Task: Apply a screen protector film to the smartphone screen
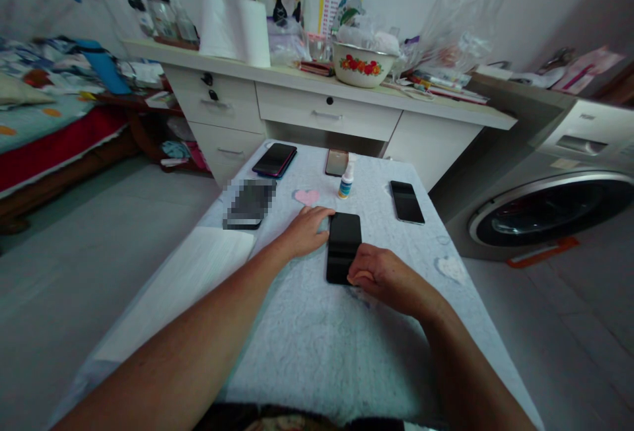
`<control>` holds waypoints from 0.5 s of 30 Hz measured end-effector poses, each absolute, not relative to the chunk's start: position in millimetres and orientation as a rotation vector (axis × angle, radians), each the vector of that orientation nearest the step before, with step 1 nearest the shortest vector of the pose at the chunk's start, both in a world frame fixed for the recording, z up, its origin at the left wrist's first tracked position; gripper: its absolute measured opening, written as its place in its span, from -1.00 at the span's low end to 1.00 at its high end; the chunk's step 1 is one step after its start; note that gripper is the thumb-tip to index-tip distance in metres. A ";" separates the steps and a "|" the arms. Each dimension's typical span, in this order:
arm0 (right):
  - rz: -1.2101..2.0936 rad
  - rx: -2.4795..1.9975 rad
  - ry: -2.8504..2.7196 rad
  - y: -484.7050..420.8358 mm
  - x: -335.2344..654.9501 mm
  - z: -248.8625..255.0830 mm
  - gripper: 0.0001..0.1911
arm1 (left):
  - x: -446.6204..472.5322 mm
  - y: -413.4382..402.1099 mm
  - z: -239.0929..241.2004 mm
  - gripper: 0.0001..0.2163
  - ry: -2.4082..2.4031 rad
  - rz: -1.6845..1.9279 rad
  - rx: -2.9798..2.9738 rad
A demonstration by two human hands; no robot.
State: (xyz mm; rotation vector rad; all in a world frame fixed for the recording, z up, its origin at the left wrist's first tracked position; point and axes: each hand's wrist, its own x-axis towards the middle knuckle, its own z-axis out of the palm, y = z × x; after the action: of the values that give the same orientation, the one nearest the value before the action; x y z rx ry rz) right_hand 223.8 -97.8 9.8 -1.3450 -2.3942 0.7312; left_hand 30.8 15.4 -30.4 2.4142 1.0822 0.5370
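Near the middle of the frame, we have both hands at one black smartphone (344, 239), which lies flat with its dark screen up. Our right hand (381, 274) is curled into a loose fist over its lower right corner; whether the fingers close on anything, we cannot tell. Our left hand (308, 232) keeps a wide gap between thumb and forefinger, the forefinger reaching the phone's upper left corner and the thumb at its left edge. Under it all we see a pale blue tablecloth (317, 358) with a pink heart (307, 197) just above our left hand.

Just above the phone stands a small white spray bottle (345, 183) with a blue and yellow label, and behind that lies a gold-toned phone (337, 163). To the right of centre we find another black phone (407, 202); left of centre, a pixelated dark device (249, 203), with stacked phones (276, 159) above it. A white sheet (178, 289) covers the table's left side.

Farther out, we face a white desk (327, 114) bearing a flowered enamel bowl (361, 65), with a front-loading washing machine (555, 154) at the right and a bed (47, 114) at the left.
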 end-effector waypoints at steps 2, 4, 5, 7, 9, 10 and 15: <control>0.721 -1.328 -2.395 -97.6 219.3 8.3 -0.79 | 30.8 15.3 -30.2 -0.56 1.081 0.532 2.417; 0.707 -1.306 -2.395 -97.6 214.8 7.2 -0.79 | 30.8 15.4 -30.3 -0.56 1.077 0.527 2.419; 0.698 -1.301 -2.394 -97.6 212.6 6.9 -0.80 | 30.8 15.6 -30.5 -0.55 1.075 0.528 2.419; 0.679 -1.294 -2.392 -97.4 208.4 6.3 -0.80 | 30.8 15.8 -31.1 -0.55 1.069 0.537 2.419; 0.658 -1.285 -2.393 -97.0 204.4 5.8 -0.81 | 30.6 16.0 -31.8 -0.55 1.062 0.545 2.420; 0.646 -1.272 -2.398 -96.8 202.4 5.4 -0.81 | 30.5 16.1 -32.1 -0.56 1.060 0.549 2.421; 0.626 -1.239 -2.417 -96.1 194.6 1.6 -0.82 | 30.1 16.5 -33.0 -0.55 1.054 0.559 2.427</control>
State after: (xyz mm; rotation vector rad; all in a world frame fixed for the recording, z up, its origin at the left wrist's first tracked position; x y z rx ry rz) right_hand 194.6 -96.1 1.6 -1.2395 -2.4171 0.6262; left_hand 30.1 16.5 -33.0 2.4269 1.0543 0.5591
